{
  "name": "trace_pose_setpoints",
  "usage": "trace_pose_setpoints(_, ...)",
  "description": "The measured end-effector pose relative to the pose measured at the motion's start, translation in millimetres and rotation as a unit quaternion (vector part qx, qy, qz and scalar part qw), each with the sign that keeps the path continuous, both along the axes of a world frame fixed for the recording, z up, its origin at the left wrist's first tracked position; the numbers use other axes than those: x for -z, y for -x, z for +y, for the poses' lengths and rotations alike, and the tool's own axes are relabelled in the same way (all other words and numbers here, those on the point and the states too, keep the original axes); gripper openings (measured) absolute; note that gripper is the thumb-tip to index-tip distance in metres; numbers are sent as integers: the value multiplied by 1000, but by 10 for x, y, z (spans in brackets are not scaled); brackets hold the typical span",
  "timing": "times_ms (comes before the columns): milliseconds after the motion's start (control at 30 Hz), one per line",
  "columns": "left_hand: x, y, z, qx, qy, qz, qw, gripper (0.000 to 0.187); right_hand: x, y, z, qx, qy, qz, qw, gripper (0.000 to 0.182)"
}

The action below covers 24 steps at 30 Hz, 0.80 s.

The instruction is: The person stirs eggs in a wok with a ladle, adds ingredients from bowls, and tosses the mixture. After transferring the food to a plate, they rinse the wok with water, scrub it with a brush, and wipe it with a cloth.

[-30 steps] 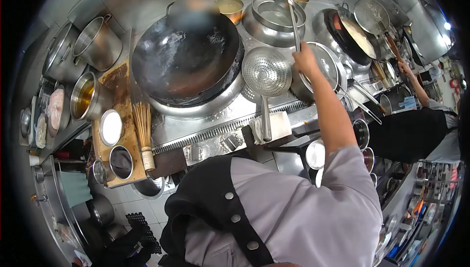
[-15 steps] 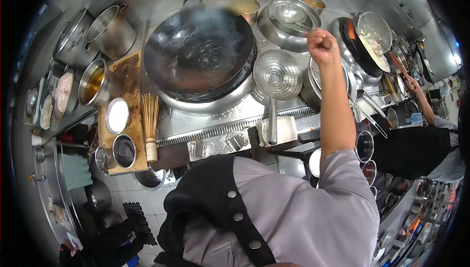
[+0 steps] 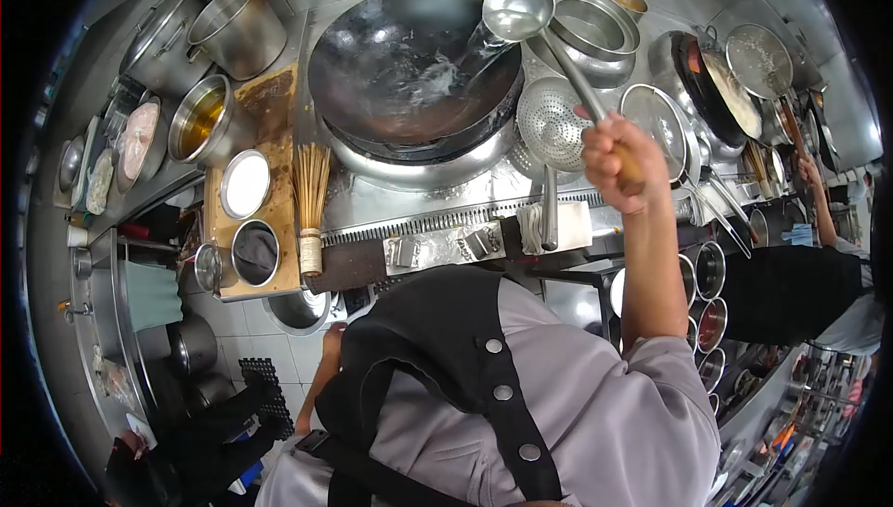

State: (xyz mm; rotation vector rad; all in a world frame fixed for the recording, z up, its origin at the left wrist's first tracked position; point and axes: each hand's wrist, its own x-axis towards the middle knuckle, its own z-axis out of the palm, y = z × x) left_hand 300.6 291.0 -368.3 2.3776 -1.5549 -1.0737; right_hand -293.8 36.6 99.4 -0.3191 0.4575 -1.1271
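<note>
My right hand (image 3: pixel 616 161) is closed around the wooden end of a long-handled ladle (image 3: pixel 517 10). The ladle's bowl is over the right side of a large dark wok (image 3: pixel 349 88). Clear liquid (image 3: pixel 476 53) appears to fall from it into the wok, where the surface looks wet and splashed. Below the ladle's shaft lies a perforated skimmer (image 3: pixel 555 121), its handle toward me. Low beside my apron, near a metal bowl (image 3: pixel 299 313), is my left hand (image 3: pixel 333 338); its fingers are too small and partly hidden to make out.
Right of the wok sit a water-filled basin (image 3: pixel 595 65) and a wire strainer (image 3: pixel 656 121). On the left, a wooden board (image 3: pixel 265 98) carries a bamboo brush (image 3: pixel 310 200), a white-topped container (image 3: pixel 245 184) and an oil pot (image 3: pixel 209 149). A co-worker (image 3: pixel 791 284) stands at the right.
The ladle has come up from the basin and swung left over the wok, now tipped with liquid falling. My right hand has moved down toward me. My left hand has come into view.
</note>
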Motion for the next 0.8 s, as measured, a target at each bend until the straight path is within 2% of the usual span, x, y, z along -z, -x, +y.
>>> trace_pose_setpoints(33,-226,77,-116,-48,-11,46,998,37,52,-34,32,35,22,140,989,38)
trace_pose_setpoints(67,-375,158,-252,-93,-21,92,991,40,110,-37,33,72,43,279,957,40)
trace_pose_setpoints(133,-175,37,-270,-33,45,37,998,42,283,78,-80,101,43,328,938,42)
trace_pose_setpoints(200,-146,21,-230,-21,20,-6,1000,40,463,298,-319,177,53,458,869,46)
trace_pose_setpoints(233,-495,221,-323,-12,21,-2,1000,40,641,486,-521,204,53,542,814,43)
trace_pose_setpoints(333,-638,514,-622,4,35,34,999,39,901,1027,-1142,231,68,768,594,38)
trace_pose_setpoints(367,-691,591,-675,5,40,45,998,39,949,1149,-1358,232,69,768,593,38)
trace_pose_setpoints(433,-817,711,-743,5,49,65,997,39,1053,1326,-1755,196,-59,704,680,20)
trace_pose_setpoints(467,-885,770,-771,4,54,74,996,38,1124,1440,-1927,195,-58,704,681,20)
trace_pose_setpoints(500,-930,825,-797,3,59,84,995,38,1194,1565,-2081,174,-100,596,778,8)
trace_pose_setpoints(533,-941,853,-800,2,64,93,994,38,1182,1597,-2174,148,-139,474,857,13)
trace_pose_setpoints(567,-955,872,-800,1,69,102,992,38,1179,1592,-2283,235,-153,285,917,23)
trace_pose_setpoints(600,-989,906,-817,0,75,112,991,38,1125,1623,-2308,233,-151,284,918,23)
trace_pose_setpoints(633,-964,909,-808,-3,81,121,989,37,1036,1665,-2313,230,-137,115,957,18)
trace_pose_setpoints(667,-944,900,-772,-6,85,130,988,37,964,1686,-2313,219,-123,-57,966,13)
trace_pose_setpoints(800,-883,898,-685,-10,105,168,980,36,546,1444,-1940,162,-64,-161,971,13)
